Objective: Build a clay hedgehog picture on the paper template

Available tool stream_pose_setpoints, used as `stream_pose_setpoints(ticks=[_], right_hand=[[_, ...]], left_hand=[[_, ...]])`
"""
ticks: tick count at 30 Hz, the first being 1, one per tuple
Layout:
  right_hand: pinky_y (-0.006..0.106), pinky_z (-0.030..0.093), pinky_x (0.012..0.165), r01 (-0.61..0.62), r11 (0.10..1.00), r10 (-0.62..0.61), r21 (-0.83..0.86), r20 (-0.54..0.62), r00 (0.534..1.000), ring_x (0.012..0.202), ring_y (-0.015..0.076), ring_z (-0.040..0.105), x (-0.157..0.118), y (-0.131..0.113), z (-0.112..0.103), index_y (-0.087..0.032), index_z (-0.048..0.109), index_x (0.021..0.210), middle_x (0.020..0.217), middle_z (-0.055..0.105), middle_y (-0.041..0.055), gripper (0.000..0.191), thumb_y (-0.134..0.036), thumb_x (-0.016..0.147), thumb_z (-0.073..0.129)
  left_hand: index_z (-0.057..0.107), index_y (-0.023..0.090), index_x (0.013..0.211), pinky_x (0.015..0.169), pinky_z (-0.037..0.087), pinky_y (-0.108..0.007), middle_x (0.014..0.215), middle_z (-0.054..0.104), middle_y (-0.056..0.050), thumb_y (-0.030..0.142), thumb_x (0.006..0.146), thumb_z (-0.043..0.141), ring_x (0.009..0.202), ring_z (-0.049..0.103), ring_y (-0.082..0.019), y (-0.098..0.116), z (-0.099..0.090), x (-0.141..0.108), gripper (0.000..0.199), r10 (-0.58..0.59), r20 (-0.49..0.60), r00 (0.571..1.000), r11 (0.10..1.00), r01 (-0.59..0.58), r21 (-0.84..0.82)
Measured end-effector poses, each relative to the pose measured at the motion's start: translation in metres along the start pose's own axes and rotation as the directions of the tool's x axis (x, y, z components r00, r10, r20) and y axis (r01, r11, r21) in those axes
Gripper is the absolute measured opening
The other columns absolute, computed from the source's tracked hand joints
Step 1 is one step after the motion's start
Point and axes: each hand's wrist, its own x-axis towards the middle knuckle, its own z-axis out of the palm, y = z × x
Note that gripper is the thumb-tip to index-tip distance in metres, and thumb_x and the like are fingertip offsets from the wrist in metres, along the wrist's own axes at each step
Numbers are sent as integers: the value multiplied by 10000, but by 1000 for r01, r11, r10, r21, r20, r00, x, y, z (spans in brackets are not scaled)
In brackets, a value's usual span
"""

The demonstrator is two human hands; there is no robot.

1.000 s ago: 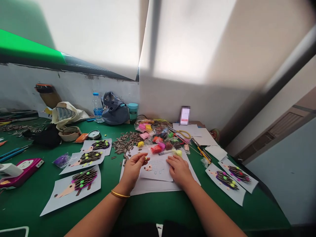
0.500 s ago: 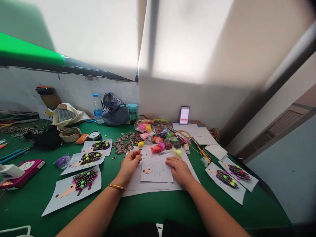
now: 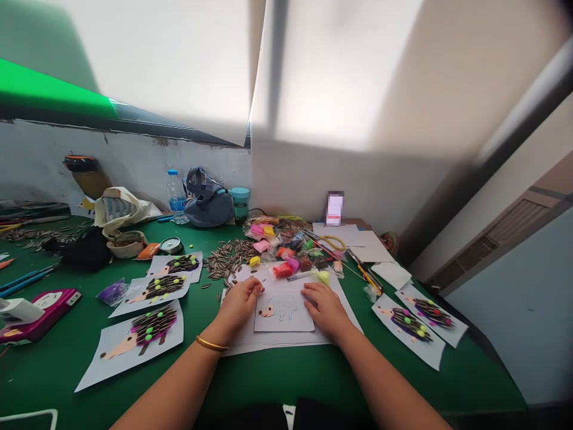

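A white card with a hedgehog drawing [image 3: 283, 322] lies between my hands, on larger white sheets [image 3: 344, 319]. The hedgehog's body is a blue outline; its face is filled in peach, with a dark nose and eye. Along the card's upper left edge, my left hand [image 3: 239, 303] has thumb and fingertips pressed together; whatever is between them is too small to make out. My right hand [image 3: 327, 307] rests with fingers stretched out on the card's right edge. Just above the card are a pen [image 3: 299, 276] and a pale yellow-green lump of clay [image 3: 322, 277].
Sunflower seeds [image 3: 228, 257] are heaped beyond my left hand. Bags of coloured clay [image 3: 282, 270] and yellow-handled scissors [image 3: 333, 242] lie behind the card. Finished hedgehog pictures lie left [image 3: 145, 343] and right [image 3: 409, 334]. A bottle [image 3: 177, 200], a bag [image 3: 208, 206] and a phone [image 3: 334, 209] stand along the wall.
My left hand has come down slightly and turned, its fingertips now nearer the card's upper left corner. My right hand has barely shifted.
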Motion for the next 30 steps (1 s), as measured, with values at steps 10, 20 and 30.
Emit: stream_pose_setpoints(ticks=[10,20,30], right_hand=[[501,420,1022,-48,999,47,11,35,998,1241,267,514,1,-1,1,-255,690,1160,1300,631,58,318,-186,886,543],[465,461,944,172,983,-142,68,-316,938,1080,259,574,1,-8,-7,-209,673,1117,1114,678,91,305,-124,891,485],[359,446,726,469,859,-397,207,-310,864,775,194,565,-25,-69,-12,-232,601,1048,827,679,25,143,-246,911,641]], left_hand=[[662,230,813,781,399,-358,829,693,-74,323,912,505,828,609,-259,0,0,-8,208,116,36,993,921,-121,369],[656,225,1126,794,530,-345,1055,718,-68,315,893,532,931,664,-216,3,11,-13,279,171,-116,978,985,-174,-10],[683,194,818,672,456,-259,754,665,-3,344,852,656,717,576,-153,41,35,-48,155,188,180,965,978,-167,-128]])
